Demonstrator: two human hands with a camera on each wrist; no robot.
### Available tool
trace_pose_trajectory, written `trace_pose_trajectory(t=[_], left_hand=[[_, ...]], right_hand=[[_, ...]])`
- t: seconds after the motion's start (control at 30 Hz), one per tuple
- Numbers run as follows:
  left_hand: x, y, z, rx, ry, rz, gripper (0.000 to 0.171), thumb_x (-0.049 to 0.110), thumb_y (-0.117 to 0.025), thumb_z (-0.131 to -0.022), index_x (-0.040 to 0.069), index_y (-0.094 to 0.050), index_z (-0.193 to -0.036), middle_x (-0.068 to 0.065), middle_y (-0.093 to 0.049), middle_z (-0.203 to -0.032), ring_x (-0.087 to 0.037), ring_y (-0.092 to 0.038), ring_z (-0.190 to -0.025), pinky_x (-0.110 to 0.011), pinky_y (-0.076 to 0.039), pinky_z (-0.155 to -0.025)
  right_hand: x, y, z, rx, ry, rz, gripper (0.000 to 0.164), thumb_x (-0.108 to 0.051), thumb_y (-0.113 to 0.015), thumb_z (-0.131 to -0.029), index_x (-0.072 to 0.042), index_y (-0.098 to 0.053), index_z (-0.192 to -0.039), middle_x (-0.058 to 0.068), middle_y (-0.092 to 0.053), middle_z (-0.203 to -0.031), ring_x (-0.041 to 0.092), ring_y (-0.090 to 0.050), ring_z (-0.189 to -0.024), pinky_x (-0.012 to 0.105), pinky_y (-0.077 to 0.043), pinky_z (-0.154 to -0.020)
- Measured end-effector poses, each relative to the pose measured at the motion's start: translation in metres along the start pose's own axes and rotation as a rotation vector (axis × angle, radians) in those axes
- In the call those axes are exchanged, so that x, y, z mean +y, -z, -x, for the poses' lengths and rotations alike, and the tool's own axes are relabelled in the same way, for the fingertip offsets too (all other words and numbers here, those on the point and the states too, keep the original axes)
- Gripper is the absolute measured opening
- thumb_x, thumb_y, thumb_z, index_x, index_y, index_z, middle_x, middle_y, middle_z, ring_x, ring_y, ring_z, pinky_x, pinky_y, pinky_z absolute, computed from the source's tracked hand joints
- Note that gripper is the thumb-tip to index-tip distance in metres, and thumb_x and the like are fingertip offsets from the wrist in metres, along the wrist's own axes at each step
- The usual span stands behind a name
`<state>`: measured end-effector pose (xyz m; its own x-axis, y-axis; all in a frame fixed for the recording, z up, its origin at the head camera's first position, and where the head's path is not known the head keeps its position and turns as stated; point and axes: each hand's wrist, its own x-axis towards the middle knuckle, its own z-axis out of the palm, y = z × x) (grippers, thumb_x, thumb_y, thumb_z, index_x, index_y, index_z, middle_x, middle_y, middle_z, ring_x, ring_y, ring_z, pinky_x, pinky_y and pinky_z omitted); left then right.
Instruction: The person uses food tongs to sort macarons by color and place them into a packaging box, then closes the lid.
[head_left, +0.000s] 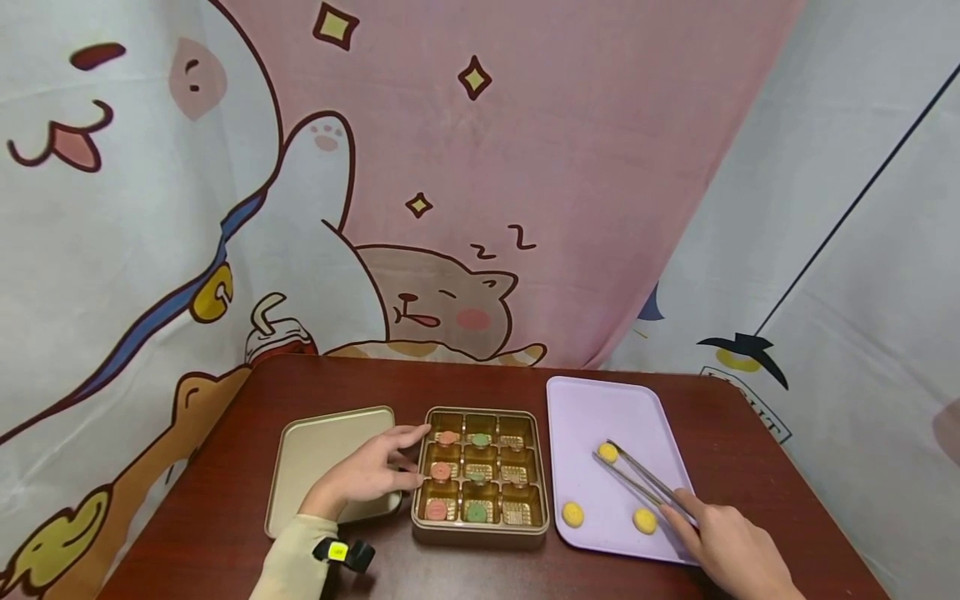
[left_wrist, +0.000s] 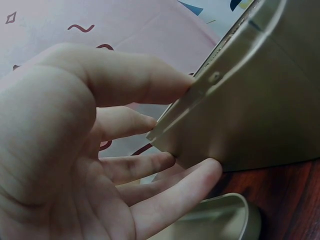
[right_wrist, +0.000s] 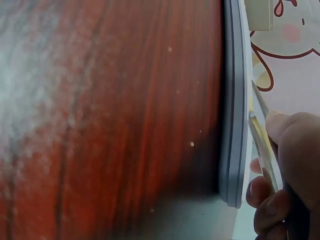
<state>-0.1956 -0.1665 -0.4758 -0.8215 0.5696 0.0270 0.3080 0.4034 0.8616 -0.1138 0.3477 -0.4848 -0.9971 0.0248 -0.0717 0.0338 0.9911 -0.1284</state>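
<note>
Metal tongs are held by the right hand, their long axis slanted forward and leftward over the lilac tray. Between their tips a yellow piece is enclosed; whether it is lifted cannot be told. By the right hand this piece is approached more nearly than by the left hand, whose extended fingers are rested against the gold box. The box's unfilled right column is placed leftward of the piece, beside the tray.
</note>
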Motion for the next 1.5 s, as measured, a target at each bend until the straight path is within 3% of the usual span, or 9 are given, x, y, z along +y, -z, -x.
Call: trace_pose_trajectory(t=[0.27,0.7,0.93,1.2,1.5], left_hand=[[-0.002,0.001,-0.001,0.002,-0.013,0.014,0.083,0.013,-0.077,-0.095,-0.004,-0.032,-0.162,-0.036,-0.029,-0.161,-0.035,-0.071,-0.111,-0.027,-0.06,-0.083],[0.001,0.001,0.0,0.002,-0.014,0.05,0.082,0.01,-0.076,-0.094,-0.005,-0.031,-0.162,-0.036,-0.032,-0.16,-0.035,-0.072,-0.107,-0.027,-0.06,-0.085],[0.002,0.001,0.0,-0.002,-0.011,0.061,0.082,0.009,-0.076,-0.095,-0.004,-0.031,-0.163,-0.035,-0.031,-0.16,-0.035,-0.072,-0.107,-0.027,-0.06,-0.085],[0.002,0.001,0.0,-0.001,-0.006,0.026,0.082,0.013,-0.076,-0.095,-0.003,-0.032,-0.162,-0.035,-0.028,-0.162,-0.036,-0.071,-0.111,-0.028,-0.06,-0.083],[-0.004,-0.001,-0.001,0.005,-0.017,0.072,0.083,0.006,-0.076,-0.093,-0.006,-0.03,-0.162,-0.036,-0.033,-0.159,-0.036,-0.072,-0.107,-0.027,-0.06,-0.087]], right_hand=[[-0.001,-0.003,-0.001,0.017,-0.015,0.019,0.072,-0.06,-0.065,-0.098,0.004,-0.069,-0.131,0.026,-0.075,-0.107,0.022,-0.055,-0.07,0.045,-0.057,-0.058],[-0.002,-0.005,-0.001,0.037,-0.008,0.021,0.059,-0.053,-0.067,-0.1,0.0,-0.072,-0.125,0.015,-0.075,-0.093,0.02,-0.054,-0.068,0.039,-0.052,-0.054],[-0.001,-0.007,-0.001,0.052,-0.002,0.016,0.062,-0.054,-0.065,-0.101,0.001,-0.07,-0.127,0.022,-0.076,-0.101,0.021,-0.059,-0.069,0.048,-0.058,-0.057],[-0.006,-0.003,0.002,0.075,-0.011,-0.018,0.069,-0.057,-0.061,-0.102,0.004,-0.068,-0.133,0.026,-0.075,-0.105,0.022,-0.056,-0.069,0.045,-0.055,-0.055],[-0.017,0.007,0.006,0.137,0.026,-0.056,0.052,-0.044,-0.069,-0.101,-0.002,-0.07,-0.132,0.016,-0.077,-0.097,0.019,-0.054,-0.066,0.037,-0.05,-0.052]])
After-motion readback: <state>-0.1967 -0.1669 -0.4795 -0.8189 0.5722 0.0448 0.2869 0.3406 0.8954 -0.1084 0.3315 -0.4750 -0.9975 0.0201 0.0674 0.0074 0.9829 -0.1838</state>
